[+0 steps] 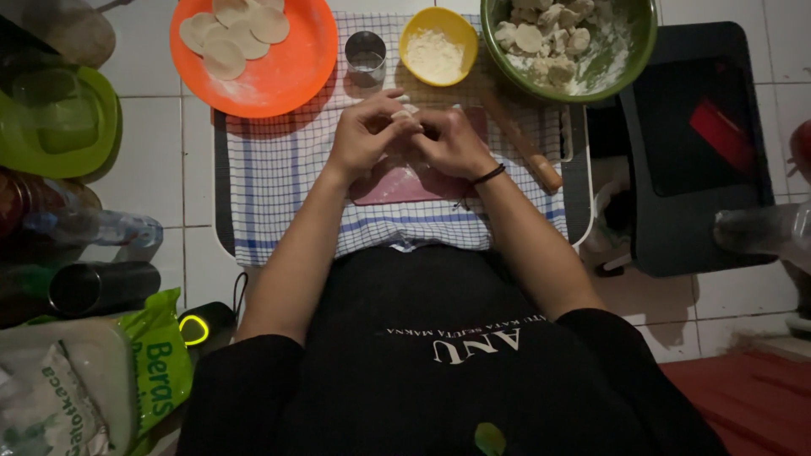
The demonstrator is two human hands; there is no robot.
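Hands: left hand [365,133] and right hand [450,142] are pinched together on a dough piece [404,110] above the pink board [405,181]
Orange plate [287,72]: dough discs [236,32] are held
Yellow bowl [411,29]: flour is held
Green bowl [638,42]: dough lumps [545,38] are held
Green bag [156,359]: lower left

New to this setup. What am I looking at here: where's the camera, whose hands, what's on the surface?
There is one picture, from a camera worn on a person's head, looking down at their own lap and hands. No machine is involved. The left hand and right hand meet over a pink board and pinch a small piece of dough between them. The board lies on a checked cloth. Beyond it stand an orange plate with flat dough rounds, a metal ring cutter, a yellow bowl of flour and a green bowl of dough lumps. A wooden rolling pin lies right of the hands.
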